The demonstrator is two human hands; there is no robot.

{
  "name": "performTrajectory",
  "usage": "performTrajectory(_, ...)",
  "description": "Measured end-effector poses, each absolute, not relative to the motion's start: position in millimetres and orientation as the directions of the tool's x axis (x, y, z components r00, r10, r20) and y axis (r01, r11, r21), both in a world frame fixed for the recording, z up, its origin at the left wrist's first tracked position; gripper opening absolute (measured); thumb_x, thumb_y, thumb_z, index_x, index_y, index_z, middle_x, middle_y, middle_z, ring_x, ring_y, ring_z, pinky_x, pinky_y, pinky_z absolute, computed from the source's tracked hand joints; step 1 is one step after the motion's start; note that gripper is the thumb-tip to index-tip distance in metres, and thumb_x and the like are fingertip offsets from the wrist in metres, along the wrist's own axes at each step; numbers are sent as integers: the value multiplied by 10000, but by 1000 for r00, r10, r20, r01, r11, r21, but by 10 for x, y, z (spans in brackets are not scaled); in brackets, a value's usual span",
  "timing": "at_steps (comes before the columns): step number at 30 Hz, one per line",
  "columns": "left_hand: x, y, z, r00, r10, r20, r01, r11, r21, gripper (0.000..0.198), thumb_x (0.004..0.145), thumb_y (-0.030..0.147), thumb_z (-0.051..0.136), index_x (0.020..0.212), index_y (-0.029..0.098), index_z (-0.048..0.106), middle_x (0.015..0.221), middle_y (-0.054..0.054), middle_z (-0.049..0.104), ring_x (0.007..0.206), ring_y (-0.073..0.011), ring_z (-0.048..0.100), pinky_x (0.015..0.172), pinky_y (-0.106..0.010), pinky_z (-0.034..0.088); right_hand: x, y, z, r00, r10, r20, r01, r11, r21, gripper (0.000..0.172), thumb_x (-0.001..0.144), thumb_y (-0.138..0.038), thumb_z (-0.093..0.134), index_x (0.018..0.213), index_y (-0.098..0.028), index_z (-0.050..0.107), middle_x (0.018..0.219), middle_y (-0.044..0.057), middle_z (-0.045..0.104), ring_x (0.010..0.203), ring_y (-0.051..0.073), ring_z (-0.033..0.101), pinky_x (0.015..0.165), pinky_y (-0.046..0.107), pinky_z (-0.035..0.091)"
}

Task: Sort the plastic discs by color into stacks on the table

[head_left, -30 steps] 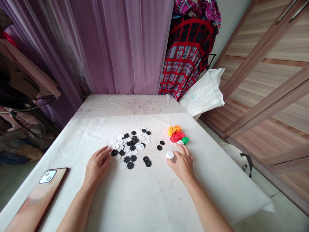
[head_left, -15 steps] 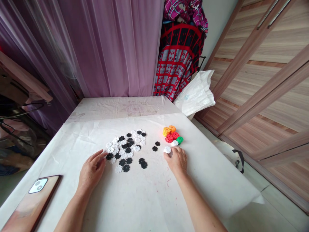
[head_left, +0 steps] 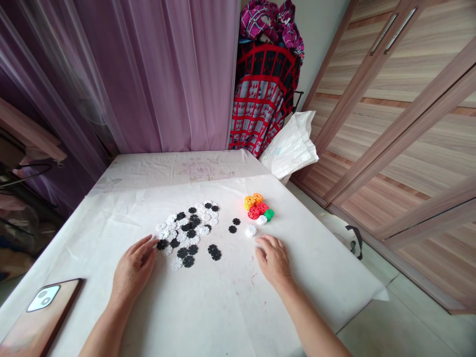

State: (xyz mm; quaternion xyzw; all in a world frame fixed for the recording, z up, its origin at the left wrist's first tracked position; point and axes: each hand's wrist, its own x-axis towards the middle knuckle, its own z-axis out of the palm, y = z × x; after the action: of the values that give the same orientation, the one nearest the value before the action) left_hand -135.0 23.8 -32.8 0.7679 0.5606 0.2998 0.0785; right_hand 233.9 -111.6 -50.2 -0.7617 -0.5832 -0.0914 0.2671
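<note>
A spread of black and white plastic snowflake discs (head_left: 182,228) lies mid-table. At its left edge rests my left hand (head_left: 134,265), fingers loosely stretched, the tips at a black disc (head_left: 162,244) and holding nothing. My right hand (head_left: 274,260) is open and empty, just right of and nearer than a small white stack of discs (head_left: 251,231). Behind that stack sit another white stack (head_left: 262,219), a green one (head_left: 268,214), red discs (head_left: 258,210) and orange-yellow discs (head_left: 253,200). Between the spread and the stacks are two loose black discs (head_left: 232,229). Several more black discs (head_left: 214,252) overlap nearer me.
A phone (head_left: 43,315) lies face down at the table's left front. The white-covered table (head_left: 208,317) meets a purple curtain (head_left: 174,74) at the back. A white bag (head_left: 292,144) stands beyond the far right corner, and a wooden wardrobe (head_left: 394,124) rises on the right.
My right hand has let go of the front white stack and drawn back slightly, its fingers opening. The left hand stays by the same black disc. The whole view has shifted a little.
</note>
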Motion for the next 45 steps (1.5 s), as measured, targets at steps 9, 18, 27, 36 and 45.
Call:
performTrajectory(9, -1363, 246, -376, 177, 903, 391, 819, -356, 451, 407, 860, 461, 450, 1044, 268, 758, 1217, -50, 713, 1026, -256, 693, 848, -356, 587, 2271, -1074, -317, 202, 913, 354, 965, -123, -232, 279, 920, -180, 508, 1104, -237, 710, 1094, 69, 685, 1008, 218, 583, 854, 339, 387)
performTrajectory(18, -1366, 253, -388, 185, 910, 372, 815, -353, 459, 432, 866, 480, 432, 1055, 260, 753, 1239, -63, 703, 1046, -268, 690, 859, -382, 586, 1957, -1054, -217, 226, 947, 227, 962, -181, -204, 310, 942, -208, 481, 1206, -222, 643, 1249, 89, 648, 1090, 237, 559, 886, 362, 376)
performTrajectory(27, -1365, 235, -358, 182, 913, 364, 814, -348, 465, 424, 860, 466, 442, 1060, 256, 751, 1235, -65, 704, 1042, -268, 690, 877, -389, 583, 1864, -905, -182, 358, 917, 173, 928, -330, -172, 397, 950, -329, 500, 1308, -179, 582, 1374, 133, 571, 1181, 272, 520, 951, 395, 361)
performTrajectory(36, -1356, 237, -367, 162, 917, 363, 816, -332, 473, 422, 855, 459, 449, 1076, 263, 750, 1233, -52, 706, 1058, -255, 683, 893, -369, 573, 1954, -744, -156, 452, 879, 148, 890, -434, -142, 419, 948, -390, 509, 1297, -172, 591, 1382, 150, 559, 1182, 281, 520, 908, 383, 370)
performTrajectory(45, -1371, 248, -373, 188, 908, 375, 820, -356, 448, 416, 862, 480, 453, 1065, 271, 749, 1231, -50, 709, 1045, -259, 692, 869, -369, 584, 1959, -742, -207, 359, 903, 234, 929, -324, -176, 409, 939, -355, 523, 1303, -183, 592, 1295, 160, 608, 1127, 294, 546, 907, 410, 396)
